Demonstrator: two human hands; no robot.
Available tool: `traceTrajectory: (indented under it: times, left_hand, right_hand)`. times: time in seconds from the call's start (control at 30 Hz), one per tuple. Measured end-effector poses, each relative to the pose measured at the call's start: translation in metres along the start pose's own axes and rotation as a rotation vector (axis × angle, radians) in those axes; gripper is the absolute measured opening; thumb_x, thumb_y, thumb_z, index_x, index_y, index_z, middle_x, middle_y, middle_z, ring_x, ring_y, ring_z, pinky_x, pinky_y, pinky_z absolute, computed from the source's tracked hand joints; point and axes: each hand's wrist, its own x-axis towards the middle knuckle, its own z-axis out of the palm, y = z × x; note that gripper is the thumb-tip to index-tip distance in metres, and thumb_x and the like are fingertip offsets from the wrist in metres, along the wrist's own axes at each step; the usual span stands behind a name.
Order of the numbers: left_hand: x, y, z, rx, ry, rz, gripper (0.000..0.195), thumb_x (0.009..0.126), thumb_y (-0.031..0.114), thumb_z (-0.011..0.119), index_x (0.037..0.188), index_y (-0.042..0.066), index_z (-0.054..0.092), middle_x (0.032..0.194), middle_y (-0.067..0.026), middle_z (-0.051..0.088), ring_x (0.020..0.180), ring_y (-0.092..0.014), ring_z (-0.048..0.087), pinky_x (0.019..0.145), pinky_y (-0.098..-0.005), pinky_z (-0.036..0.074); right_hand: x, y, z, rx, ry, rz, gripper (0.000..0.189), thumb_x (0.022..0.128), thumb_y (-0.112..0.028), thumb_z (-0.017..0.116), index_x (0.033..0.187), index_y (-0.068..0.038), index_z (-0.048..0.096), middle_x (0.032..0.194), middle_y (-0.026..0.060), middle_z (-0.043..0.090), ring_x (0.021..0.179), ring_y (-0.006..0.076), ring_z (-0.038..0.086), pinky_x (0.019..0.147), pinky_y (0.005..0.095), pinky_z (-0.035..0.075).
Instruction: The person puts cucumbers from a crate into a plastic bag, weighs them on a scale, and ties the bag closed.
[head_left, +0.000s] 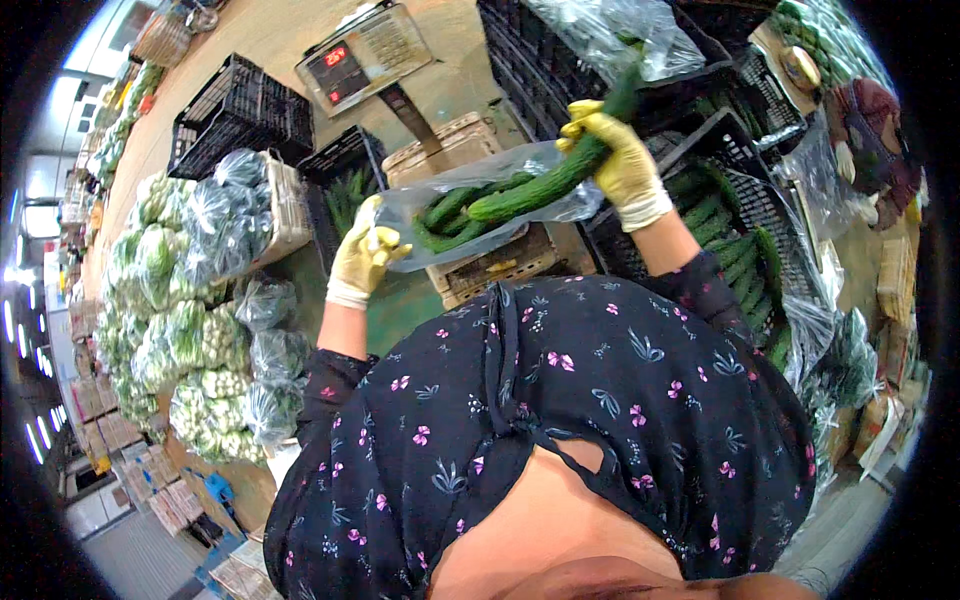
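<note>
Both of my hands wear yellowish gloves with white cuffs. My left hand (365, 251) grips the left end of a clear plastic bag (397, 217). Inside the bag lie several green cucumbers (444, 238). A long dark green cucumber (529, 196) is in my right hand (615, 154), slanting from the bag up to the right beyond the hand; its lower end lies over the bagged ones, and its upper end reaches towards plastic on a crate. My right fingers are also close to the bag's right end; whether they hold the film too, I cannot tell.
A scale with a lit display (337, 64) stands beyond my hands. Black plastic crates (244, 116) are at left and right, one holding cucumbers (731, 247). Bagged cauliflowers (217, 382) are piled at left. A crate (491, 266) sits below the bag. Another person (877, 150) is at far right.
</note>
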Motion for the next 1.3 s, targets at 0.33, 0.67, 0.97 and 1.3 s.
traceTrajectory:
  times: [0.33, 0.67, 0.97, 1.3]
  left_hand:
    - [-0.011, 0.003, -0.015, 0.083, -0.053, -0.058, 0.064, 0.086, 0.036, 0.05, 0.142, 0.024, 0.02, 0.096, -0.0087, 0.062, 0.069, -0.016, 0.055, 0.081, -0.0451, 0.043]
    - [-0.005, 0.001, -0.015, -0.111, -0.148, -0.048, 0.057, 0.088, 0.028, 0.052, 0.138, 0.022, 0.025, 0.106, -0.0192, 0.06, 0.078, -0.026, 0.061, 0.079, -0.0489, 0.048]
    - [0.002, 0.006, -0.001, -0.068, -0.061, -0.098, 0.058, 0.088, 0.03, 0.052, 0.14, 0.025, 0.025, 0.106, -0.0172, 0.06, 0.078, -0.025, 0.06, 0.083, -0.0488, 0.046]
    - [-0.006, 0.008, 0.011, -0.01, 0.127, -0.058, 0.055, 0.087, 0.034, 0.05, 0.137, 0.024, 0.031, 0.103, -0.0155, 0.061, 0.078, -0.024, 0.056, 0.085, -0.0489, 0.04]
  right_hand:
    - [0.035, 0.163, 0.036, -1.878, -0.378, -0.073, 0.067, 0.061, -0.023, 0.073, 0.123, -0.013, 0.048, 0.121, 0.0118, 0.049, 0.114, 0.0296, 0.046, 0.094, 0.043, 0.037]
    - [-0.067, 0.012, -0.04, -1.084, 0.014, -0.107, 0.031, 0.077, -0.024, 0.065, 0.102, -0.007, 0.065, 0.1, 0.009, 0.065, 0.092, 0.0165, 0.061, 0.084, 0.028, 0.046]
    - [-0.119, -0.085, -0.267, -1.47, 0.963, 0.209, 0.035, 0.073, -0.028, 0.064, 0.106, -0.016, 0.065, 0.103, 0.008, 0.065, 0.095, 0.0238, 0.062, 0.086, 0.0326, 0.046]
    - [-0.047, -0.089, -0.266, -2.176, 0.783, 0.539, 0.05, 0.072, -0.029, 0.067, 0.118, -0.016, 0.053, 0.12, 0.0119, 0.054, 0.109, 0.0319, 0.052, 0.088, 0.0443, 0.045]
